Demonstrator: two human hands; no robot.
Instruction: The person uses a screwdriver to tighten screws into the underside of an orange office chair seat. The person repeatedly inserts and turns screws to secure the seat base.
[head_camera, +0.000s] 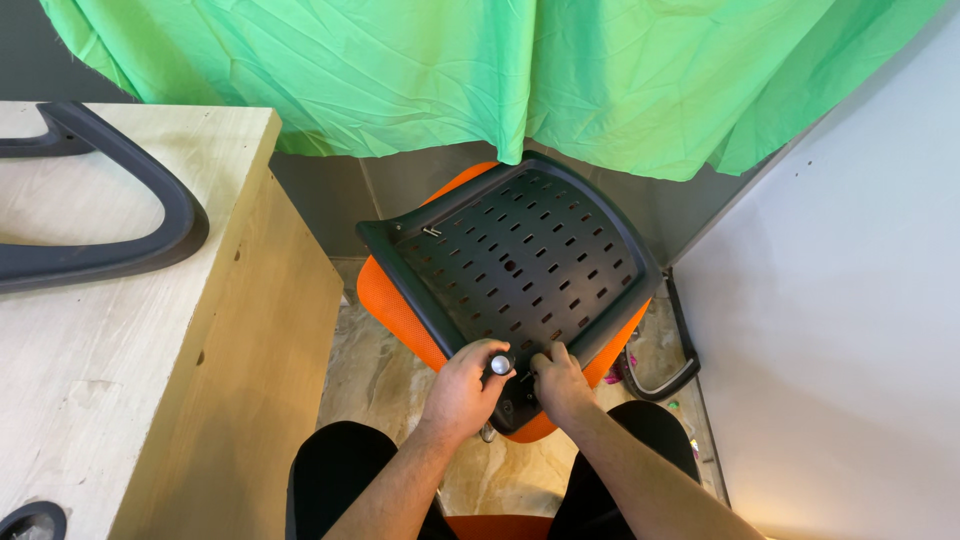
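- Green cloth (500, 70) is hanging across the back of the room, and its lower edge is drooping just behind the far edge of the chair part I am working on.
- To my left, a pale wooden counter (90, 340) is carrying a dark curved armrest (150, 230); both are lying well apart from my hands.
- To my right, a plain white wall (850, 330) is closing in, and a second dark armrest (680, 370) is lying on the marbled floor (370, 370) beside it.
- I am sitting with my knees in black trousers (340, 470), and the black perforated chair back panel (520, 260) with its orange cushion (400, 320) is tilting up in front of them.
- My left hand (462, 392) is wrapping around a round metal-capped knob (499, 364) at the panel's near edge, fingers clamped on it.
- My right hand (560, 380) is resting just beside that knob, fingertips pinching together at the panel's bracket; I cannot tell what they are gripping.
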